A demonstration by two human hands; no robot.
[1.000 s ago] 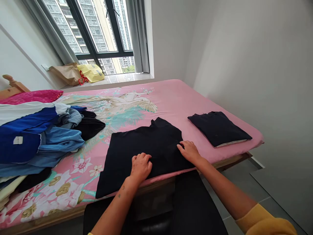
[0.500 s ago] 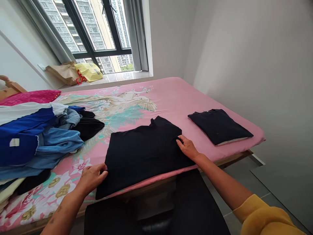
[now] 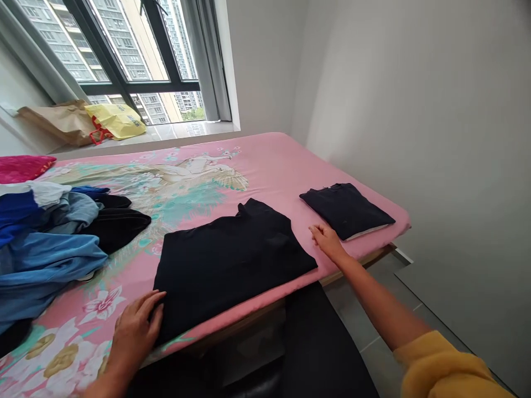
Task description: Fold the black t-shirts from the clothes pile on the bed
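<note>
A black garment lies spread flat on the pink flowered bed sheet, its lower part hanging over the bed's front edge. My left hand rests at the garment's left edge, fingers stretched out flat against the cloth. My right hand lies on the sheet just right of the garment, fingers extended, between it and a folded dark garment near the bed's right corner.
A heap of blue, white and black clothes covers the bed's left side. A magenta pillow lies behind it. Brown and yellow bags sit on the window sill. A grey wall runs along the right.
My left hand slid from the garment's middle to its left edge. My right hand left the garment's right edge and moved right onto the sheet. The view turned to the right.
</note>
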